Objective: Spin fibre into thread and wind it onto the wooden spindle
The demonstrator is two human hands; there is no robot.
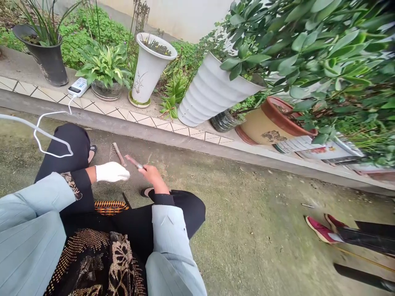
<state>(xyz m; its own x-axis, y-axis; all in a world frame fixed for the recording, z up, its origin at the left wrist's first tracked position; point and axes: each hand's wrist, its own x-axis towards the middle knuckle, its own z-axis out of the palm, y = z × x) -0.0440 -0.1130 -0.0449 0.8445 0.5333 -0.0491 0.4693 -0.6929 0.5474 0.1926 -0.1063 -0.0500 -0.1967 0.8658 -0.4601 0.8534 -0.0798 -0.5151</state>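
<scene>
My left hand (112, 172) wears a white glove and is low between my knees. Its fingers are pressed together; what they hold, if anything, is hidden. Just beyond the glove's fingertips is a short brown stick (119, 154) with loose thread-like strands beside it; I cannot tell whether the glove touches it. My right hand (154, 176), bare, is closed around the dark handle of a narrow knife-like tool (134, 161). Its reddish-brown blade points up and left, towards the stick's lower end. Under my legs shows an orange and black woven seat (109, 207).
Along a tiled ledge (154, 123) ahead stand a black pot (49, 61), white planters (212, 88) and a tan pot (270, 121). A white device (78, 87) there trails a white cable (38, 123) over my left knee. Another person's red shoes (319, 229) are at right.
</scene>
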